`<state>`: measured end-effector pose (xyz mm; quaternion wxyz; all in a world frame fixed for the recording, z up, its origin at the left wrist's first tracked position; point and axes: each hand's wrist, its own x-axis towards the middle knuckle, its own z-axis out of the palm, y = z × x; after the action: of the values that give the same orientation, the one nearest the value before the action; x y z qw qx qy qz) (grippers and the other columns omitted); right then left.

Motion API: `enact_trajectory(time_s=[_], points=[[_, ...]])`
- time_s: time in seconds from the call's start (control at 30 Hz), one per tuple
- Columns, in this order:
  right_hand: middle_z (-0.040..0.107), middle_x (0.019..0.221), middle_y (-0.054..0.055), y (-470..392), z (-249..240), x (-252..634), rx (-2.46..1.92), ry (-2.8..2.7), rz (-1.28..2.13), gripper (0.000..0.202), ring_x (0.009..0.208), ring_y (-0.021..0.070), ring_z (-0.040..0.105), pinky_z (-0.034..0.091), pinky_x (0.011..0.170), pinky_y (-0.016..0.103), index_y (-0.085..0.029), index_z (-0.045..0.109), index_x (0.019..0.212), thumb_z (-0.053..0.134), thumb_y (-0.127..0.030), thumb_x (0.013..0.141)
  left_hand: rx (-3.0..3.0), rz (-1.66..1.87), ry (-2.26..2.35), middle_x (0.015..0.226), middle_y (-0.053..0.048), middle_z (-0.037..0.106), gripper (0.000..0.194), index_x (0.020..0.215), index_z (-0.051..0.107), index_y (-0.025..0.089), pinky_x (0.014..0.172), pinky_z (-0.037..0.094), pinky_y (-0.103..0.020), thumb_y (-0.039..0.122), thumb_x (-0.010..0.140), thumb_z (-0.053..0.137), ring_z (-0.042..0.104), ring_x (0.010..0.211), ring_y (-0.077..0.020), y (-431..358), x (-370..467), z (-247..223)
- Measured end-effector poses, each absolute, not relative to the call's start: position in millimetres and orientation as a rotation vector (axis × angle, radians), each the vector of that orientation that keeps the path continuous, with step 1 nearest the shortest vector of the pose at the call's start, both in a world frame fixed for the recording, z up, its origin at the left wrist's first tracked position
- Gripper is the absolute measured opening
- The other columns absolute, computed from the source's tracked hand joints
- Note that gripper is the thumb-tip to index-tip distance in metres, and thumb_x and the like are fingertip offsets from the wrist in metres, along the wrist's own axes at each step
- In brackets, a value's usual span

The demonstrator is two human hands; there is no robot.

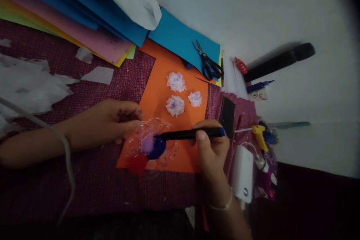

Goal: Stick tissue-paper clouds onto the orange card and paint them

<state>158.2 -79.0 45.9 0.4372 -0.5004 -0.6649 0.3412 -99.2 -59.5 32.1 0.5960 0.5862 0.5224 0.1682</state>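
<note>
My right hand (212, 148) is closed around a black marker pen (182, 134) with a blue end. The pen's tip reaches into a clear plastic paint palette (171, 153), between light purple paint (147, 143) and dark blue paint (157, 149). Red paint (137, 164) sits in another well. At the palette's left edge, my left hand (122, 118) has its fingers curled and its thumb against the rim, gripping it. Under the palette lies an orange sheet (156, 75), bearing three white crinkled paper flowers (176, 105) with purple marks.
Black scissors (206, 62) rest on a blue sheet (180, 32). Torn white paper (30, 86) and coloured sheets (84, 26) lie left. A pale cable (66, 146) crosses my left forearm. A white power bank (242, 172) and yellow glue gun (258, 135) are at right.
</note>
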Motion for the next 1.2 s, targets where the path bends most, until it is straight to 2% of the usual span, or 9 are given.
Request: enact_trajectory(time_s=[0.27,0.47,0.57,0.77,0.97,1.2], points=[[0.059,0.069,-0.004,-75.6,40.2,156.1,-1.242,-1.679,0.938,0.007,0.056,0.0096,0.054,0.043,0.052,0.025,-0.023,0.062,0.084,0.062,-0.028,0.089,1.364,0.408,1.197,0.063,0.003,0.057,0.023,0.087,0.061,0.018,0.048,0.043,-0.019,0.040,0.081,0.056,0.053,0.053,-0.0112,-60.8,-100.4,25.3],[0.059,0.069,-0.004,-76.8,39.8,152.2,-1.178,-1.689,0.945,0.004,0.057,0.0092,0.055,0.044,0.053,0.024,-0.023,0.063,0.085,0.063,-0.026,0.088,1.646,0.463,1.246,0.063,0.002,0.058,0.019,0.077,0.059,0.017,0.052,0.039,-0.020,0.035,0.081,0.054,0.053,0.058,-0.0116,-61.7,-94.7,19.6],[0.060,0.071,-0.004,-77.2,41.4,152.2,-1.173,-1.695,0.898,0.002,0.056,0.0079,0.054,0.044,0.053,0.024,-0.024,0.064,0.086,0.064,-0.024,0.088,1.744,0.477,1.234,0.060,0.003,0.055,0.018,0.072,0.056,0.017,0.053,0.036,-0.020,0.031,0.083,0.051,0.051,0.057,-0.0105,-61.6,-95.1,16.6],[0.060,0.072,-0.004,-77.5,41.4,152.1,-1.173,-1.704,0.884,0.003,0.054,0.0073,0.053,0.044,0.052,0.023,-0.024,0.063,0.086,0.063,-0.025,0.088,1.936,0.431,1.262,0.064,0.002,0.058,0.017,0.079,0.059,0.017,0.053,0.032,-0.023,0.031,0.084,0.051,0.049,0.055,-0.0108,-64.5,-91.5,17.9],[0.060,0.070,-0.004,-79.1,45.5,153.4,-1.195,-1.719,0.809,0.004,0.053,0.0082,0.053,0.043,0.050,0.024,-0.023,0.064,0.086,0.063,-0.027,0.088,1.990,0.489,1.275,0.060,0.002,0.055,0.015,0.070,0.053,0.017,0.053,0.031,-0.024,0.027,0.080,0.050,0.047,0.053,-0.0101,-65.3,-89.9,12.8],[0.061,0.071,-0.004,-79.1,46.8,153.7,-1.193,-1.727,0.807,0.003,0.053,0.0077,0.054,0.043,0.049,0.024,-0.023,0.063,0.085,0.063,-0.025,0.088,1.811,0.514,1.322,0.060,0.004,0.053,0.015,0.080,0.057,0.017,0.054,0.034,-0.022,0.031,0.082,0.051,0.048,0.054,-0.0098,-64.4,-91.9,13.5]])
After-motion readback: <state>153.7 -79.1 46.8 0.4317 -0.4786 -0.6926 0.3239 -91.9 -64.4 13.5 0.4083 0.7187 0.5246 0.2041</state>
